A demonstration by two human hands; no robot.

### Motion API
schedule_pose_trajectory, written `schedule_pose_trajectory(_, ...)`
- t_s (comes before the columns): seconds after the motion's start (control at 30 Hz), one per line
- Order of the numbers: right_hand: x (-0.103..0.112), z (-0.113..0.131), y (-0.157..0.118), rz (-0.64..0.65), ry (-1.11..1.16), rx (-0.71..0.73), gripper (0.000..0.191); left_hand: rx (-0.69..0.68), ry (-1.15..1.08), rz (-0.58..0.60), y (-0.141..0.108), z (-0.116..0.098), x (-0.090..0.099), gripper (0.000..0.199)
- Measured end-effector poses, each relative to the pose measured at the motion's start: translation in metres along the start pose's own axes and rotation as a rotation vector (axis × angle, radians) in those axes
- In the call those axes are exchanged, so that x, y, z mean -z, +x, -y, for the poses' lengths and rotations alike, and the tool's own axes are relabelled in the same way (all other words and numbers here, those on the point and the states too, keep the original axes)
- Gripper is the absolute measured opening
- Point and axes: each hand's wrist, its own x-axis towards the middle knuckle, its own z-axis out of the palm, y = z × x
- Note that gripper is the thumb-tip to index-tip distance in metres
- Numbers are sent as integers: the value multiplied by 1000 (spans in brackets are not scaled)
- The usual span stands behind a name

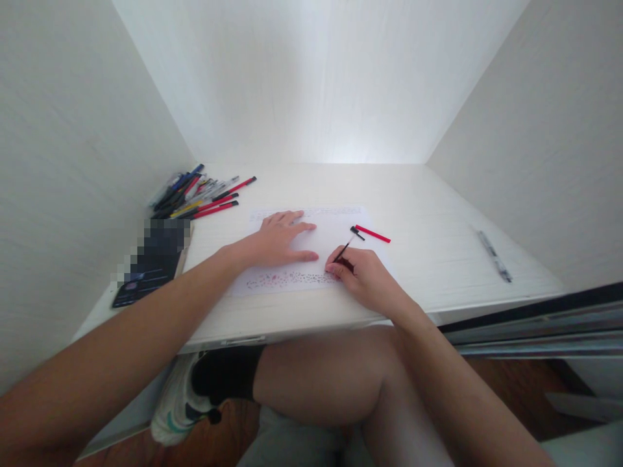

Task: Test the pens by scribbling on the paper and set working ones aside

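The right hand (363, 275) is pinching a slim dark refill (343, 251) against the paper (331, 237), while the left hand (277, 240) is lying flat on it, fingers spread. Red and black marks are covering its near edge, writing is lining the far edge, and the middle is seemingly remaining blank.

Head view, one: set on your head, facing forward and down over the white desk (413, 201), your forearms close beneath; no second view to share.
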Motion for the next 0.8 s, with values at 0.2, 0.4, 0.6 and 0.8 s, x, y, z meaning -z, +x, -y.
schedule_pose_trajectory(0.2, 0, 1, 0, -7, -18, -14, 16, 3, 18, -8, 1, 2, -2, 91)
schedule_pose_trajectory(0.4, 0, 1, -1, -10, -22, -15, 15, -9, 38, -16, 3, 6, -5, 90)
schedule_pose_trajectory(0.6, 0, 0, -1, -18, -27, 4, 14, -12, 26, -14, 2, 6, -5, 91)
schedule_pose_trajectory(0.8, -1, 0, -1, -21, -37, -9, 14, -12, 21, -14, 2, 3, -2, 93)
